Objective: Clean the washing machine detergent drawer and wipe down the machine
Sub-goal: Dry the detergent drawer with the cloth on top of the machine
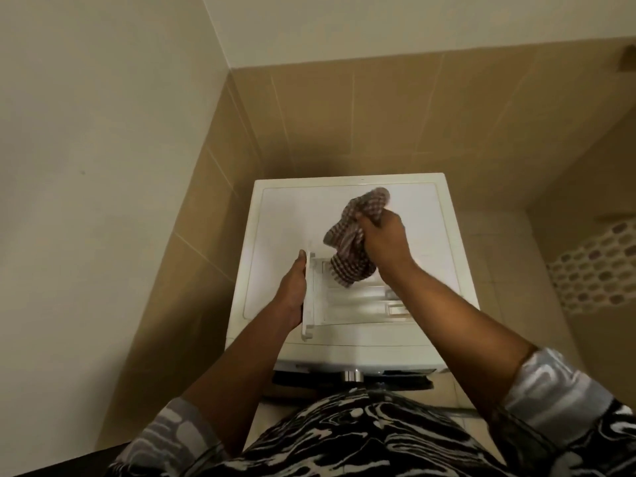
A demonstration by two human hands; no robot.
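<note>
A white washing machine (282, 215) stands in a tiled corner, seen from above. The white detergent drawer (354, 304) lies flat on its top, removed from the machine, with its front panel to the left. My left hand (292, 290) grips that front panel. My right hand (382, 242) holds a brown-and-white checked cloth (347, 249) bunched above the drawer's far end; the cloth's lower part hangs into a drawer compartment. My right forearm covers the drawer's right end.
Beige tiled walls close in behind and to the left of the machine. A white perforated basket (599, 266) stands at the right. The machine's silver dial (352, 376) and dark control strip show at its front edge.
</note>
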